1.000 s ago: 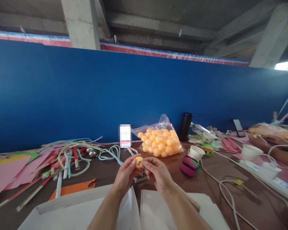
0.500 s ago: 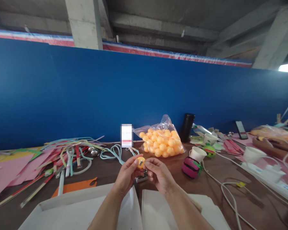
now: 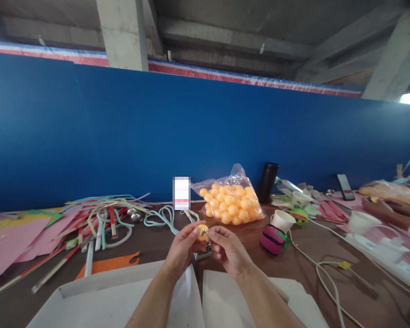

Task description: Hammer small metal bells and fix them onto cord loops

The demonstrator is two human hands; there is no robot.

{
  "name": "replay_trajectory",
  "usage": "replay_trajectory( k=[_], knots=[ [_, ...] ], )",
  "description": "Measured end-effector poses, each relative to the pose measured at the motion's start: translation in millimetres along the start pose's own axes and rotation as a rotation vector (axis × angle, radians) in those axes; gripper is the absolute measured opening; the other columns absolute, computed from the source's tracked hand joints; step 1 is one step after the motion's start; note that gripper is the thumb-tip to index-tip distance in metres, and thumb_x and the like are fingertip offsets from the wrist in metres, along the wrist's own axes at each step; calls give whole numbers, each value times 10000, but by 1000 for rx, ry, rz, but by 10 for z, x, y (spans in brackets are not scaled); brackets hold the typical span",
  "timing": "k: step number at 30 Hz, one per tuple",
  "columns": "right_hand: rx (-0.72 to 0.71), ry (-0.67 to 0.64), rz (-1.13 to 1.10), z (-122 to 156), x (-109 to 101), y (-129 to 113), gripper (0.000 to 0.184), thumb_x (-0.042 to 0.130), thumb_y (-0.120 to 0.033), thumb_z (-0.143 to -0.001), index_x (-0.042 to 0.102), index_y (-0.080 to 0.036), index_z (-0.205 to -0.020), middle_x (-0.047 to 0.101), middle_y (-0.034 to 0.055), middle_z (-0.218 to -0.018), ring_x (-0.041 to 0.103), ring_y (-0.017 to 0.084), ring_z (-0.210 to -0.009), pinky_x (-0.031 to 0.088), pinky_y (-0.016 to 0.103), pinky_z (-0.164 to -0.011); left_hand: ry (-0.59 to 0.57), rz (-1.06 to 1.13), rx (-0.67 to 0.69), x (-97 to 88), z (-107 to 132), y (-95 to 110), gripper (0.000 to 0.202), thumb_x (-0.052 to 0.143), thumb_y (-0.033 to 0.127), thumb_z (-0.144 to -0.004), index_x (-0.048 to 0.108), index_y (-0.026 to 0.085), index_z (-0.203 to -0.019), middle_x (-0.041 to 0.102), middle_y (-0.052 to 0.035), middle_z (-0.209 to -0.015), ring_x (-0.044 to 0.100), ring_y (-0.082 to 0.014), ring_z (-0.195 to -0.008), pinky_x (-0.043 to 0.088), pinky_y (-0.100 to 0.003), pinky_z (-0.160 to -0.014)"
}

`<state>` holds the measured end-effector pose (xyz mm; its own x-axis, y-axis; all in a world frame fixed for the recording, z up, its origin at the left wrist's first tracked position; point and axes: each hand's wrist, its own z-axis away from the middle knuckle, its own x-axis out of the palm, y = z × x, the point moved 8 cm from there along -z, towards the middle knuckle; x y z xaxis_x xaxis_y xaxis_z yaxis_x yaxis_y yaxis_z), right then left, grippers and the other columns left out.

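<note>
An orange ping-pong ball [image 3: 202,232] with a small dark, shiny mark or piece on its near face is up in front of me. My left hand [image 3: 182,248] is closed, gripping the ball from the left between thumb and fingers. At the ball's right edge, my right hand [image 3: 230,250] has thumb and forefinger pinched against it, the other fingers curled. Just below the hands, partly covered by them, is a small box [image 3: 202,255] of shiny metal bits. Behind them stands a clear plastic bag [image 3: 234,200] full of similar orange balls.
White trays or boards [image 3: 123,296] lie under my forearms. Paper strips and tubes [image 3: 102,218] spread at left, with an orange sheet [image 3: 114,265]. At right are a purple pouch [image 3: 272,239], a paper cup [image 3: 283,219], a black bottle [image 3: 269,182], cables [image 3: 323,278] and another person's hands [image 3: 381,209].
The whole view has shifted slightly. My hands keep nearly the same hold on the ball. The other person's hands at the right have moved a little.
</note>
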<state>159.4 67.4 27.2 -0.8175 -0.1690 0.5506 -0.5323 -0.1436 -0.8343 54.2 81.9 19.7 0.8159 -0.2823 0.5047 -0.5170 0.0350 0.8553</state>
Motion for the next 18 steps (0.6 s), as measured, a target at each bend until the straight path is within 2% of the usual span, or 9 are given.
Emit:
replay_trajectory(
  k=[18],
  knots=[
    [16,-17,-31,-3,-6,24,220,771,-250,-652,589,-130,-679,588,-14,-633,363,5,-430,222,119,-372,-25,-8,0,32,32,20,363,614,322,-784,622,131,-1092,622,-71,-781,557,-118,-629,463,-254,-590]
  ],
)
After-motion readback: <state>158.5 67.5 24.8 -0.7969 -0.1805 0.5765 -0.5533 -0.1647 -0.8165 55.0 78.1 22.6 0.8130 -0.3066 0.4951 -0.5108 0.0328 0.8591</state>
